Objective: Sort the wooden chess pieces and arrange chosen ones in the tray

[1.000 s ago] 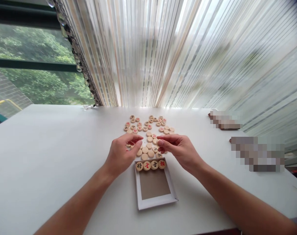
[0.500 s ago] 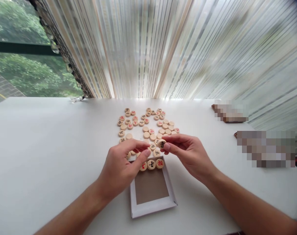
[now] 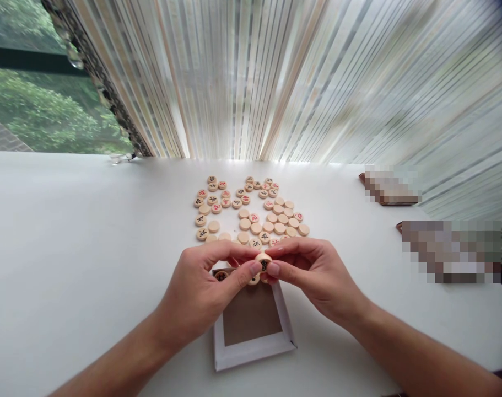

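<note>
Between the fingertips of both hands is one round wooden xiangqi piece (image 3: 264, 263) with a black character, tilted toward me. My left hand (image 3: 215, 281) pinches it from the left, thumb in front. From the other side my right hand (image 3: 306, 270) grips it with thumb and fingers. Just below lies a shallow white cardboard box (image 3: 257, 353) with a brown inside. Several pieces stand along its far edge, among them a dark-marked one (image 3: 221, 275) at the left; my fingers partly cover the row.
Beyond the box, many loose xiangqi pieces (image 3: 280, 227) are spread on the white table (image 3: 89, 264), some face up in red or black, others blank side up. Two blurred brown objects (image 3: 389, 187) lie at the right. A striped curtain (image 3: 234, 82) hangs behind the table.
My right hand has brought the black-marked piece leftward and down over the box. My left hand, apart from it before, now grips it too. The view has shifted slightly.
</note>
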`<act>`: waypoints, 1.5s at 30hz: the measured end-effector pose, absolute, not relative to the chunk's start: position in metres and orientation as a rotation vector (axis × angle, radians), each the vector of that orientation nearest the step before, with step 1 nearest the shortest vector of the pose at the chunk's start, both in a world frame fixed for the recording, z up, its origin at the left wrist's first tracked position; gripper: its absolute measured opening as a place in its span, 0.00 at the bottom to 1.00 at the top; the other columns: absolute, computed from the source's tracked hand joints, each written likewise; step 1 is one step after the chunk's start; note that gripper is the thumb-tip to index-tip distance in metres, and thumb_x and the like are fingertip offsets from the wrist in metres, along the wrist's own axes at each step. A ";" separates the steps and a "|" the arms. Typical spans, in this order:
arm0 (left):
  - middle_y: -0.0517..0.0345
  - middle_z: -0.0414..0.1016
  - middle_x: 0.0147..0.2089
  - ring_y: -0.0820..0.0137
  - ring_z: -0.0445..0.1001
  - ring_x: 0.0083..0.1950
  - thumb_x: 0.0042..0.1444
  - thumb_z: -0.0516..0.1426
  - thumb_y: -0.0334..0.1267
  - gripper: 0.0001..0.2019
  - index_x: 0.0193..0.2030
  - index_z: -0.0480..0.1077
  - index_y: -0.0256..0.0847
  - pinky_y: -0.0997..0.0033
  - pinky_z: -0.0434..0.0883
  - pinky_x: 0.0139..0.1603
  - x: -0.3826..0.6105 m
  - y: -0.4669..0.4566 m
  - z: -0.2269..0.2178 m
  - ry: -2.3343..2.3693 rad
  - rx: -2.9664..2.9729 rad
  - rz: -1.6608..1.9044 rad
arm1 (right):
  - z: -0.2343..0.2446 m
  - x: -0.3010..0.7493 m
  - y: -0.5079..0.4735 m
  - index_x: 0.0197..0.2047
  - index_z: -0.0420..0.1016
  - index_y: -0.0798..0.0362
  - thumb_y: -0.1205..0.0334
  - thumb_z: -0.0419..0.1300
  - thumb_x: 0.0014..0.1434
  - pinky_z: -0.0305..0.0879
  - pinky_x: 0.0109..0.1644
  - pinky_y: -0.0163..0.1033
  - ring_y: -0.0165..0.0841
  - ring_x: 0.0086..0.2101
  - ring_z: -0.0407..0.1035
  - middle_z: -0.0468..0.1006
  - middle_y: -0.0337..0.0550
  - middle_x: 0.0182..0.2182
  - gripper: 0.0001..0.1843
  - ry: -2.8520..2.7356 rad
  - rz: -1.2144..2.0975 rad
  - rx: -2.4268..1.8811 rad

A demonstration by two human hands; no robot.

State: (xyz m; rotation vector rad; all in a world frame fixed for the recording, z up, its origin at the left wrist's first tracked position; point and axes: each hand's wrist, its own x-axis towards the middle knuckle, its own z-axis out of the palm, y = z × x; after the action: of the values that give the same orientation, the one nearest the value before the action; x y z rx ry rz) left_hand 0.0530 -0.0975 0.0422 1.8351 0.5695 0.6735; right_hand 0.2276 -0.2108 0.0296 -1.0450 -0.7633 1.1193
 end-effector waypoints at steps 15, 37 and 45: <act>0.59 0.87 0.40 0.71 0.84 0.42 0.59 0.69 0.31 0.06 0.41 0.86 0.46 0.77 0.79 0.45 0.056 -0.103 0.042 0.438 1.784 0.777 | 0.030 0.227 -0.213 0.38 0.89 0.49 0.71 0.77 0.54 0.79 0.40 0.32 0.30 0.36 0.80 0.85 0.42 0.35 0.10 -0.915 0.949 -1.069; 0.56 0.89 0.41 0.69 0.88 0.41 0.58 0.71 0.34 0.12 0.50 0.85 0.44 0.79 0.83 0.44 0.056 -0.101 0.039 0.527 1.300 0.540 | 0.028 0.230 -0.213 0.45 0.89 0.50 0.65 0.76 0.58 0.81 0.43 0.29 0.29 0.34 0.84 0.89 0.43 0.36 0.11 -0.719 1.199 -1.060; 0.55 0.89 0.37 0.71 0.87 0.37 0.57 0.71 0.33 0.13 0.49 0.84 0.41 0.82 0.82 0.39 0.058 -0.099 0.043 0.482 1.168 0.479 | 0.032 0.230 -0.211 0.47 0.88 0.52 0.62 0.76 0.59 0.81 0.37 0.31 0.30 0.31 0.83 0.88 0.44 0.32 0.12 -0.708 1.267 -1.045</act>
State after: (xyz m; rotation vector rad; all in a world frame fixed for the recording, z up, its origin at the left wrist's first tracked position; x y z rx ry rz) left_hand 0.0578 -0.0986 0.0430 1.1682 0.4817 0.4792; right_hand 0.2300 -0.2109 0.0315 -1.0448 -0.7076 1.2671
